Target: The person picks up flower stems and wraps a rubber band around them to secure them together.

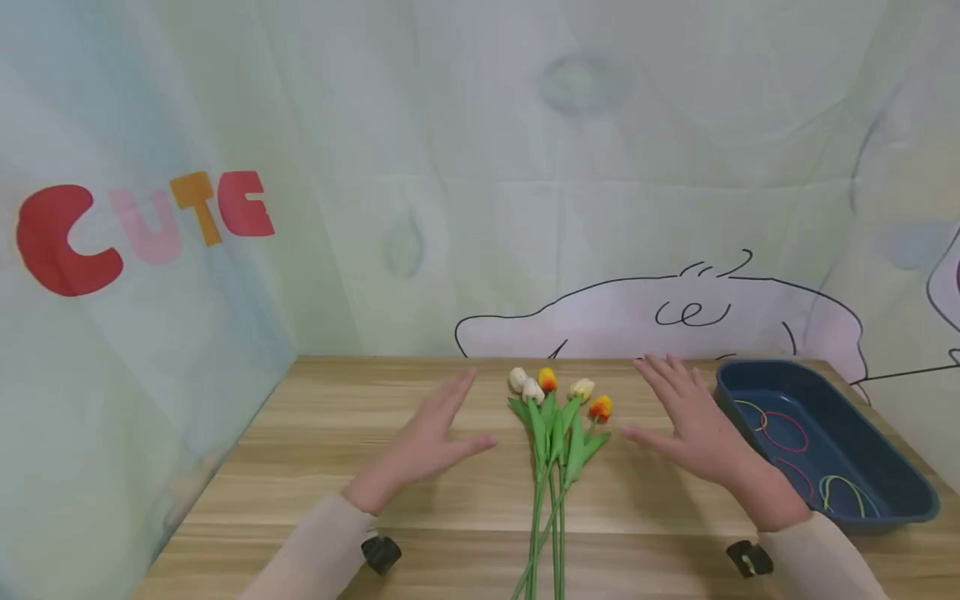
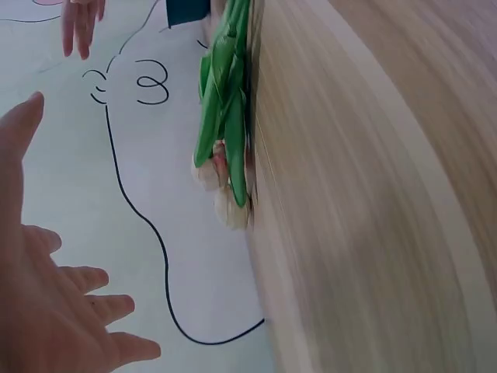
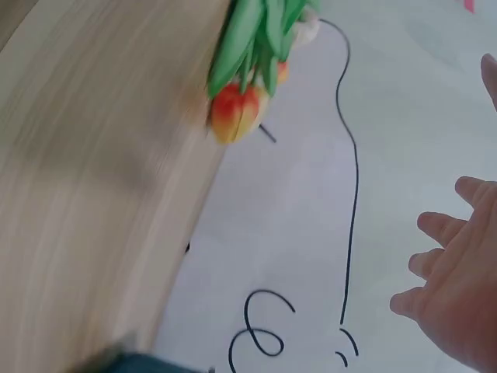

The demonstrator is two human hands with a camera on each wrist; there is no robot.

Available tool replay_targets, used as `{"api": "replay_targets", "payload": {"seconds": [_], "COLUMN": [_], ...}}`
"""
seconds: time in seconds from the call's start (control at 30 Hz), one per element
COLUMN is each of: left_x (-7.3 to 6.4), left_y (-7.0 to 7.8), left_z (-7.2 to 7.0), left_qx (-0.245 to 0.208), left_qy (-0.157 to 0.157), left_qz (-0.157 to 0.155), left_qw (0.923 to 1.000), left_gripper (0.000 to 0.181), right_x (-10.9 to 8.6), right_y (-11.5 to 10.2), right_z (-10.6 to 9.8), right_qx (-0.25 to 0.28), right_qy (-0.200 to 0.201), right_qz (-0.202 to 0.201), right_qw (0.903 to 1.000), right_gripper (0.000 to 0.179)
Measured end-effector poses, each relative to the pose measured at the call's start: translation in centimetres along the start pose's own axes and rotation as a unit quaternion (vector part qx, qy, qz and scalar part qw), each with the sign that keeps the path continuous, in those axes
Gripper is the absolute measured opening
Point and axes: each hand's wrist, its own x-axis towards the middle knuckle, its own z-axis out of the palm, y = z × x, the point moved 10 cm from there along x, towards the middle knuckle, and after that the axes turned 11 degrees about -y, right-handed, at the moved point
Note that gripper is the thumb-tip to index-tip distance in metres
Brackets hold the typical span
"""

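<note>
Several artificial tulips (image 1: pixel 557 442) lie loosely bunched on the wooden table, their stems crossing toward the near edge. The blossoms are white, pale yellow and orange-red. To the left of them my left hand (image 1: pixel 426 437) hovers with fingers straight and thumb spread, touching nothing. On the other side my right hand (image 1: pixel 697 425) is held the same way, apart from the flowers. In the left wrist view, white tulip heads (image 2: pixel 231 208) show beyond green leaves. An orange-red tulip head (image 3: pixel 235 113) appears in the right wrist view.
At the right of the table stands a dark blue tray (image 1: pixel 892 467) with several coloured rubber bands (image 1: pixel 785 432) inside. Behind the table hangs a printed cloth backdrop (image 1: pixel 480 208), with red, pink and orange lettering at the left.
</note>
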Motion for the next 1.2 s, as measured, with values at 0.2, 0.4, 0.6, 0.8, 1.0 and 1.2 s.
{"api": "replay_targets", "payload": {"seconds": [0.2,0.4,0.6,0.8,1.0,1.2], "left_x": [0.8,1.2,1.6,2.1,2.6,2.9], "left_y": [0.5,0.9,1.1,1.6,1.9,1.7], "left_z": [1.6,3.2,4.9,6.1,7.0,7.9], "left_qx": [-0.083,-0.145,-0.181,-0.229,-0.256,-0.297], "left_qy": [-0.018,-0.024,-0.036,-0.04,-0.035,-0.025], "left_qz": [-0.005,-0.01,-0.008,-0.001,0.017,-0.002], "left_qw": [0.9963,0.9892,0.9827,0.9727,0.9658,0.9546], "left_gripper": [0.094,0.094,0.094,0.091,0.089,0.094], "right_x": [0.9,1.3,1.4,1.4,1.4,1.6], "right_y": [-0.7,-1.3,-1.5,-1.3,-1.4,-1.1], "right_z": [1.2,2.6,4.2,5.4,6.6,7.8], "right_qx": [0.031,0.072,0.106,0.143,0.176,0.205], "right_qy": [0.001,-0.005,-0.024,-0.022,-0.026,-0.036], "right_qz": [0.015,0.025,0.049,0.065,0.078,0.095], "right_qw": [0.9994,0.9971,0.9929,0.9873,0.981,0.9734], "right_gripper": [0.087,0.088,0.093,0.095,0.096,0.094]}}
